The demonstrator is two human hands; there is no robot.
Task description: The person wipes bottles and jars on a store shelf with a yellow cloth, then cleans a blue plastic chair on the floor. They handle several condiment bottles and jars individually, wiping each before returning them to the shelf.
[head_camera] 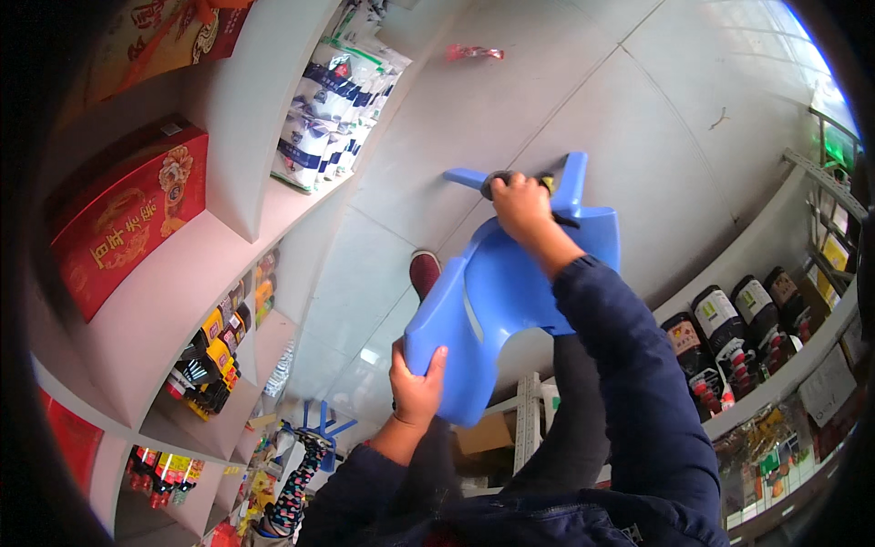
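Observation:
A small blue plastic chair [519,280] is held tilted above the tiled floor, its backrest towards me and its legs pointing away. My left hand [417,390] grips the outer edge of the backrest, thumb on the near face. At the far side of the seat, my right hand [523,205] is closed around a dark, crumpled cloth-like item [493,183] that shows a bit of yellow. This item lies against the chair near its legs; my fingers hide most of it, so its exact kind is unclear.
On the left, shelves [225,239] hold a red gift box [137,212], white bags [328,123] and jars. Dark bottles [718,314] line the right shelf. A red wrapper [475,52] lies on the floor. Another blue chair or stool [328,431] stands near patterned fabric [297,485].

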